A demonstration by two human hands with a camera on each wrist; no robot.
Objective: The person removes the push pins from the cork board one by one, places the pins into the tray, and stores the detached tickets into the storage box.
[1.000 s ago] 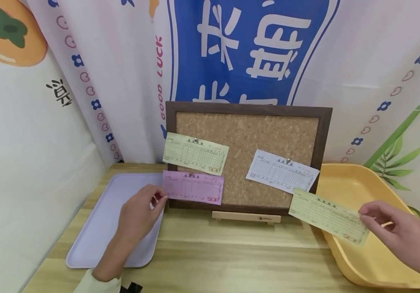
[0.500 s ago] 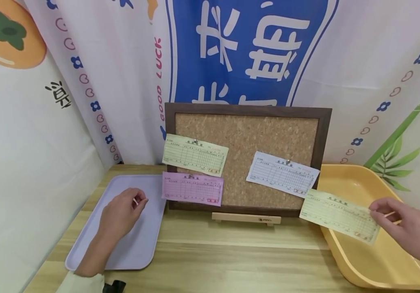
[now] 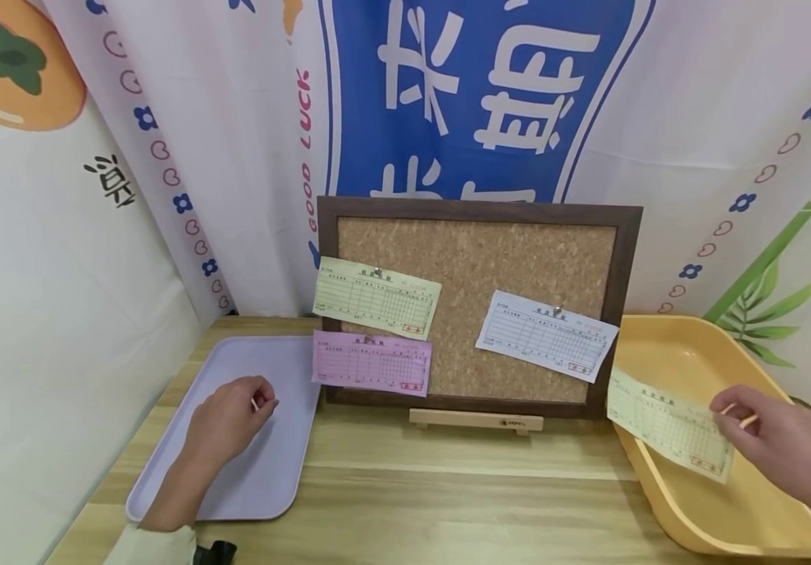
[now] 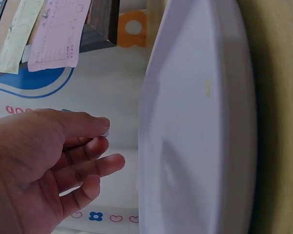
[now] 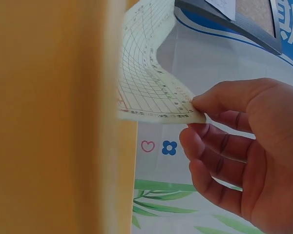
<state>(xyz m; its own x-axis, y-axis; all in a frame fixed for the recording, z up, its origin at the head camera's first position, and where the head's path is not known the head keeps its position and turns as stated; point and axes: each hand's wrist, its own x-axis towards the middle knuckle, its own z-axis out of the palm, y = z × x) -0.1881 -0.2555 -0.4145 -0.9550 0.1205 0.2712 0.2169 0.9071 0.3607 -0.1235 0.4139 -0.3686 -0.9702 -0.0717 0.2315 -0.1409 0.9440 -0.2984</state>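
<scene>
Head view: right hand (image 3: 787, 447) pinches a yellow slip (image 3: 670, 428) over a yellow tray (image 3: 681, 337); left hand (image 3: 224, 424) hovers over a purple tray (image 3: 278, 471). Left wrist view: it pinches a tiny pale object (image 4: 106, 133). Right wrist view: the slip bends.

- I've got board (image 3: 476, 251) on table (image 3: 447, 486), cloth (image 3: 257, 259) behind
- Board's L side: upper slip (image 3: 377, 302), lower slip (image 3: 370, 365) just below; R side: third slip (image 3: 546, 337)
- L tray (image 3: 281, 479) left of board; L hand (image 3: 224, 420) above, tiny item (image 4: 106, 133) btwn fingertips
- R tray (image 3: 681, 345) right; fourth slip (image 3: 666, 428) over it, R hand (image 3: 783, 443) at slip's R end
</scene>
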